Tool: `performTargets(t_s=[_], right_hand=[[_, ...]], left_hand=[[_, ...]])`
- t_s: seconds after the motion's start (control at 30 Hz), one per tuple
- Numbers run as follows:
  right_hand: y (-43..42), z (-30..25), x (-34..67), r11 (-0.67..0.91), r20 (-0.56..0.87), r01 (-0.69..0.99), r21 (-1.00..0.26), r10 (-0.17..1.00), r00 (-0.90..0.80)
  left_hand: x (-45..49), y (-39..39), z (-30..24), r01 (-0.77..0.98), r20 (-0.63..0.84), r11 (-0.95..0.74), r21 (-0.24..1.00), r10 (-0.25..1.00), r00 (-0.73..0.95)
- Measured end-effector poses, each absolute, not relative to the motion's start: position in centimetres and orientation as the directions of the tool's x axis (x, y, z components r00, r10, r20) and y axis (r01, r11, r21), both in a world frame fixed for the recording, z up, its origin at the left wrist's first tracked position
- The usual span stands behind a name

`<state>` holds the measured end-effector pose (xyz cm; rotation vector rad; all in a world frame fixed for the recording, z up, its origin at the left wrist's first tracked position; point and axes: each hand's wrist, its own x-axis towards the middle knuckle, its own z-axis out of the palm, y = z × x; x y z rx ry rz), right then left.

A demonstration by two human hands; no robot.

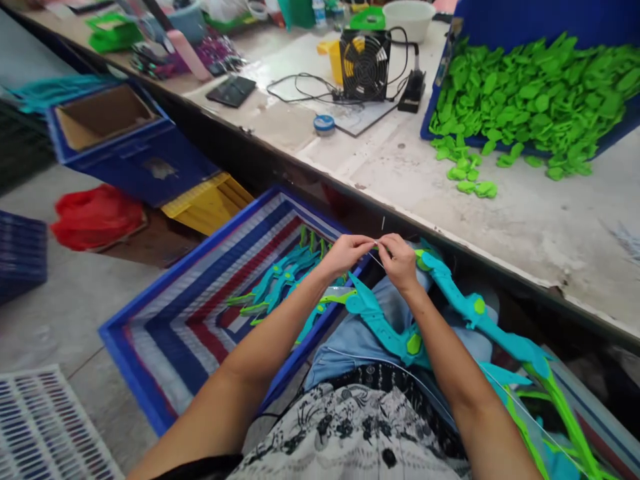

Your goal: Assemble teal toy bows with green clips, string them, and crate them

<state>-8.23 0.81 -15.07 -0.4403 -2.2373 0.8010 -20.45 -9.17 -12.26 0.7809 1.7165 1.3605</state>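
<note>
White string (377, 261) | left fingers (364, 241) and right fingers (390, 241) pinching it, tips close | turquoise bow (387, 333) over lap (335, 347)

Your bare arms (260, 347) reach forward and angle inward — your left hand (345, 253) and right hand (401, 260) sit close together, fingers (361, 239) pinched against thumbs (383, 253) — the tips all but touching.
</note>
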Motion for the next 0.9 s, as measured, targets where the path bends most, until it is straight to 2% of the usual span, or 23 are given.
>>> performTargets(t_s=[0.13, 0.3, 0.37, 0.43, 0.5, 0.6, 0.67, 0.77, 0.83, 0.9], right_hand=[[0.8, -15.4, -8.2, 0.820, 0.542, 0.112, -0.561, 0.466, -0.699], [0.8, -16.3, -8.7, 0.829, 0.518, 0.242, -0.504, 0.515, -0.683], [1.1, -16.7, -8.6, 0.827, 0.493, 0.255, -0.502, 0.515, -0.701], [1.3, -16.9, -8.2, 0.831, 0.480, 0.242, -0.501, 0.500, -0.721], [1.3, -16.7, -7.7, 0.832, 0.482, 0.225, -0.508, 0.491, -0.726], [0.0, -15.9, -7.1, 0.834, 0.494, 0.173, -0.524, 0.463, -0.736], [-1.6, -15.4, -7.0, 0.843, 0.476, 0.107, -0.527, 0.397, -0.785], [-4.4, -15.3, -7.3, 0.857, 0.398, 0.018, -0.515, 0.258, -0.880], [-6.0, -15.7, -7.6, 0.867, 0.324, -0.017, -0.499, 0.168, -0.931], [-7.1, -16.4, -7.9, 0.880, 0.239, -0.032, -0.474, 0.094, -0.967]], left_hand=[[-20.3, -8.9, -12.8, 0.095, -0.135, 0.215, 0.972, 0.843, -0.521], [-20.4, -9.0, -13.4, 0.195, -0.023, 0.140, 0.971, 0.863, -0.505], [-20.2, -10.7, -13.3, 0.241, 0.047, 0.106, 0.965, 0.831, -0.554], [-19.5, -13.8, -13.4, 0.303, 0.088, 0.153, 0.941, 0.753, -0.652], [-18.3, -18.1, -14.0, 0.379, 0.070, 0.271, 0.885, 0.728, -0.682], [-15.3, -24.6, -16.2, 0.529, -0.071, 0.382, 0.758, 0.854, -0.515], [-13.2, -27.8, -18.0, 0.624, -0.149, 0.398, 0.672, 0.898, -0.413], [-10.8, -30.0, -20.1, 0.709, -0.195, 0.434, 0.556, 0.897, -0.396], [-10.4, -30.0, -20.5, 0.712, -0.196, 0.452, 0.537, 0.888, -0.416], [-10.6, -29.6, -19.9, 0.644, -0.206, 0.459, 0.611, 0.879, -0.431]])
